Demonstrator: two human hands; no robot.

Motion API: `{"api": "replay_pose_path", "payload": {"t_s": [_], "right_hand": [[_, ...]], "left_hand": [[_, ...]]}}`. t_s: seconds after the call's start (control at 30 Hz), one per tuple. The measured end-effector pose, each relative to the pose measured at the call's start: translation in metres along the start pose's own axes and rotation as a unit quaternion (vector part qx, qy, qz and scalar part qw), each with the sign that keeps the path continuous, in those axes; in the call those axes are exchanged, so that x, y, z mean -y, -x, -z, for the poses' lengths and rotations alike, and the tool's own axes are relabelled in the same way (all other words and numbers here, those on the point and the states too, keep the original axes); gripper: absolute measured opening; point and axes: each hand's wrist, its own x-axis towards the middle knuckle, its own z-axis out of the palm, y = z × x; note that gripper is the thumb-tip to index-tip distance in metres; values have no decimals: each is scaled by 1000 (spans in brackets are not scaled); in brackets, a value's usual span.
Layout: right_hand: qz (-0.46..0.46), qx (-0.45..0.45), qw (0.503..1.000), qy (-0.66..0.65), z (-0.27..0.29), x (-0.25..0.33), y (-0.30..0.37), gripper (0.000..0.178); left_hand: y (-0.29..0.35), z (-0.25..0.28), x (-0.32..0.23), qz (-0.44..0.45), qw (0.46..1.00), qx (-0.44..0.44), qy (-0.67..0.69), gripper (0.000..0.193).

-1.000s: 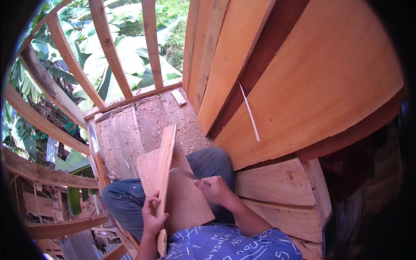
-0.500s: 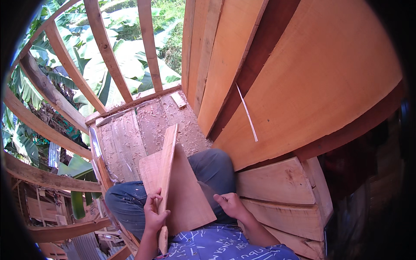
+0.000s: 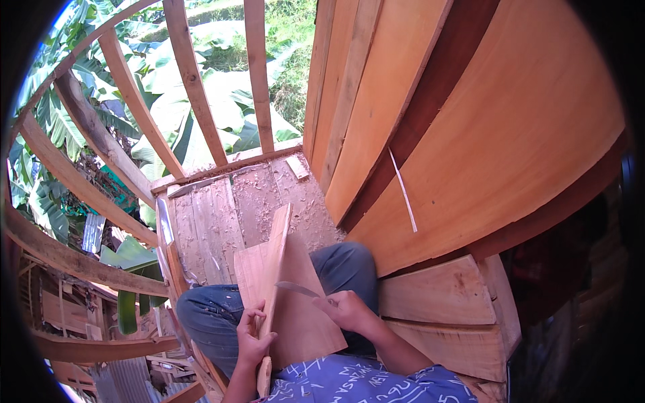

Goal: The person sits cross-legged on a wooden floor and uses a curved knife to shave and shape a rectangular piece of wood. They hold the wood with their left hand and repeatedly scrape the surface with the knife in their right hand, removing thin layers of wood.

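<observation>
A long, narrow wooden strip (image 3: pixel 275 258) stands on edge over my lap, its far end pointing away from me. My left hand (image 3: pixel 254 341) grips its near part, thumb on the right side and fingers on the left. Under the strip a wide flat board (image 3: pixel 306 322) lies across my thighs. In my right hand (image 3: pixel 346 312) is a knife, its handle hidden by the fingers. The knife blade (image 3: pixel 297 289) points left, its tip close to the strip's right side; whether they touch I cannot tell.
Wood shavings lie over the plank floor (image 3: pixel 208 232), with a small wood offcut (image 3: pixel 296 167) near the far edge. Wooden railing bars (image 3: pixel 195 87) close the left and far sides. Large boards (image 3: pixel 484 148) lean at the right, above stacked planks (image 3: pixel 437 292).
My right hand with the knife has moved left and forward, bringing the blade up to the strip. My left hand keeps its grip. The whole view has shifted slightly.
</observation>
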Motion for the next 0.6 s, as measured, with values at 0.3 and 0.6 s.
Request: {"api": "replay_pose_path", "payload": {"t_s": [0.3,0.6], "right_hand": [[117,-116,976,-139,26,22,-2,63],[280,-98,925,-237,52,48,34,63]], "left_hand": [[1,-1,6,-11,998,-12,52,60],[0,0,7,-21,998,-14,52,62]]}}
